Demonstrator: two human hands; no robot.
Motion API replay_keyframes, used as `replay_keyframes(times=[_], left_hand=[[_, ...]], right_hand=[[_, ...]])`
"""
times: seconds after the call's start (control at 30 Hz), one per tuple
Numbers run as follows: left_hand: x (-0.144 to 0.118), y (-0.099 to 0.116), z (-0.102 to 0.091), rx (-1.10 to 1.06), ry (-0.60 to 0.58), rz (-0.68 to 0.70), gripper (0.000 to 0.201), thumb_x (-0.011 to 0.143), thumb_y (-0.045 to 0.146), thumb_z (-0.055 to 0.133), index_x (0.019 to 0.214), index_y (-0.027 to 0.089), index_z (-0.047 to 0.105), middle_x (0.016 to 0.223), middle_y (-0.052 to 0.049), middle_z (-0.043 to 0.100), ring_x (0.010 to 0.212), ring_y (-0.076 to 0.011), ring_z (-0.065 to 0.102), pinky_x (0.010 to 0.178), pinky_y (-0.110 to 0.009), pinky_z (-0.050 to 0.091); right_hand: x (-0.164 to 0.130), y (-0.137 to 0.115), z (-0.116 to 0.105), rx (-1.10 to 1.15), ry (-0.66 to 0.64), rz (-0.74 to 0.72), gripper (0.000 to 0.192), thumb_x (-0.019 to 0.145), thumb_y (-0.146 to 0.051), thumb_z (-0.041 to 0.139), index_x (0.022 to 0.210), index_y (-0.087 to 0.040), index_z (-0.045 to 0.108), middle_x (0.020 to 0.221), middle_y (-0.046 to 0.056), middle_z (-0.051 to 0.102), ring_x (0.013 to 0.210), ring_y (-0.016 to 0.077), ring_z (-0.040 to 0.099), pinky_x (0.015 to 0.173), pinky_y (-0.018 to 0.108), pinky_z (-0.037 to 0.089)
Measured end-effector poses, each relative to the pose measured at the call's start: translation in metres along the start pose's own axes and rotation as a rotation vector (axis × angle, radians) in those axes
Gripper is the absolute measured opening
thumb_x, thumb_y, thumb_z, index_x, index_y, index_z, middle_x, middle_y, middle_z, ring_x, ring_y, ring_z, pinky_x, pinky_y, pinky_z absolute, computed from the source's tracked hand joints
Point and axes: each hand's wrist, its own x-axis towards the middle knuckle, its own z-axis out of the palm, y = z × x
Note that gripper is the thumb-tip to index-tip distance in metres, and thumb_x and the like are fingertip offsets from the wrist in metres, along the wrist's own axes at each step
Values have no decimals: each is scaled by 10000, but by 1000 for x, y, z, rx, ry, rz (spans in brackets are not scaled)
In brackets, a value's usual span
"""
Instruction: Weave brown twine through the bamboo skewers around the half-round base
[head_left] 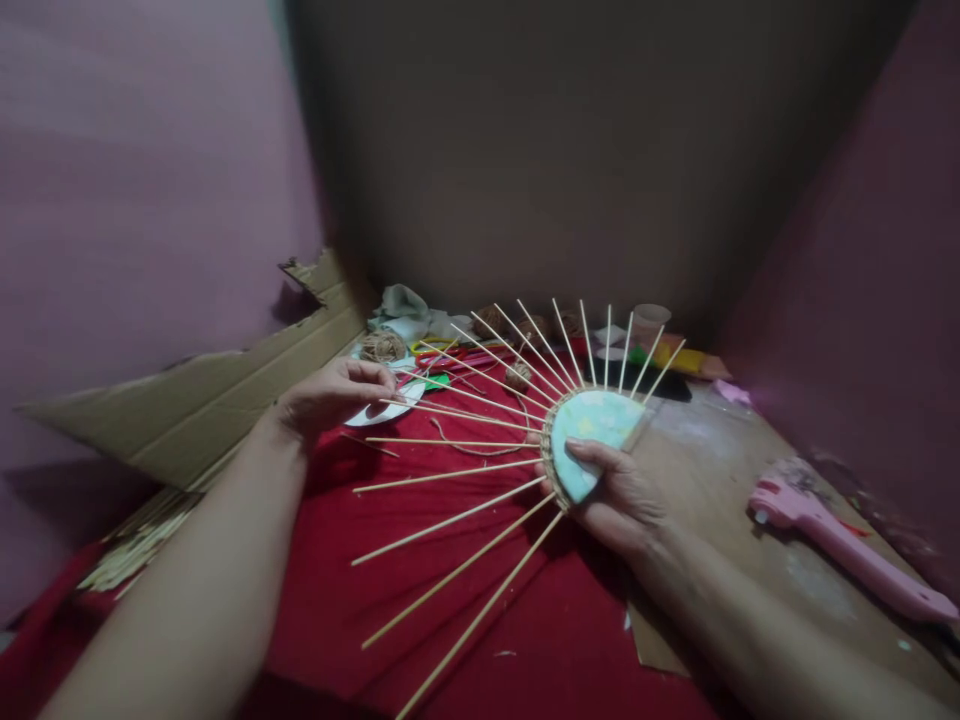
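My right hand (619, 495) grips a pale blue-green round disc (596, 425) tilted on edge, with twine wound along its rim. Several thin wooden sticks (450, 520) fan out from the disc to the left and upward. My left hand (334, 395) reaches in from the left, fingers pinched at a thin strand of twine near the tips of the upper-left sticks. A white plate-like piece (382, 412) lies just under that hand.
A red cloth (420, 620) covers the floor in front. Torn cardboard (217, 395) leans at left over a bundle of sticks (139, 545). A pink glue gun (840, 545) lies on the brown board at right. Twine balls (382, 347), cloth, scissors and a cup (649, 320) sit behind.
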Motion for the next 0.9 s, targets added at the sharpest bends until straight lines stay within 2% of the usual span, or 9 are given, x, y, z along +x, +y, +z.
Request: replay_keyframes(times=[0.1, 0.27, 0.43, 0.57, 0.63, 0.77, 0.83, 0.9], left_hand=[[-1, 2, 0, -58, 24, 46, 162, 548, 259, 773, 607, 168, 653, 668, -50, 659, 574, -117, 532, 498, -203, 370], [-1, 7, 7, -42, 92, 73, 119, 586, 233, 753, 623, 171, 658, 585, -18, 621, 534, -86, 495, 490, -189, 360], [2, 6, 10, -113, 144, 70, 152, 623, 267, 747, 660, 161, 647, 590, -10, 610, 560, -97, 524, 552, -207, 411], [6, 3, 10, -165, 175, 40, 216, 610, 293, 758, 714, 155, 627, 634, -11, 619, 585, -112, 554, 580, -229, 443], [11, 1, 14, -81, 211, 58, 237, 627, 329, 731, 744, 155, 622, 656, -14, 617, 581, -124, 555, 561, -245, 444], [28, -13, 40, 376, 278, 248, 260, 709, 394, 604, 728, 135, 630, 607, -13, 569, 535, -128, 498, 507, -252, 387], [36, -21, 62, 458, 250, 305, 211, 718, 349, 589, 678, 143, 613, 623, -15, 565, 606, -147, 515, 570, -266, 403], [40, -28, 84, 521, 201, 347, 177, 754, 313, 562, 706, 152, 615, 674, -21, 577, 646, -156, 515, 613, -284, 406]], right_hand=[[-1, 1, 1, 38, 15, 7, 292, 645, -67, 655, 911, -169, 594, 757, 39, 677, 669, 172, 604, 652, 341, 532], [-1, 1, 2, 35, 37, 26, 264, 634, -65, 660, 867, -161, 584, 772, 53, 682, 676, 178, 610, 630, 331, 533], [-1, 1, 4, 20, 45, 33, 286, 626, -62, 661, 878, -172, 584, 739, 34, 680, 652, 167, 607, 599, 305, 527], [-3, 0, 3, -7, -31, 44, 331, 635, -79, 660, 947, -163, 594, 771, 48, 692, 661, 166, 613, 608, 300, 528], [-5, -1, 2, -24, -109, 76, 311, 641, -101, 665, 940, -154, 599, 785, 59, 697, 661, 166, 620, 602, 291, 525], [-8, 0, -2, -52, -279, 142, 244, 668, -164, 665, 904, -145, 604, 775, 65, 699, 643, 161, 629, 606, 291, 527], [-11, 2, -5, -59, -353, 165, 227, 679, -190, 659, 895, -145, 606, 748, 60, 695, 652, 167, 636, 614, 298, 530], [-13, 5, -7, -65, -412, 186, 237, 675, -201, 657, 900, -144, 609, 723, 56, 688, 684, 183, 644, 632, 312, 535]])
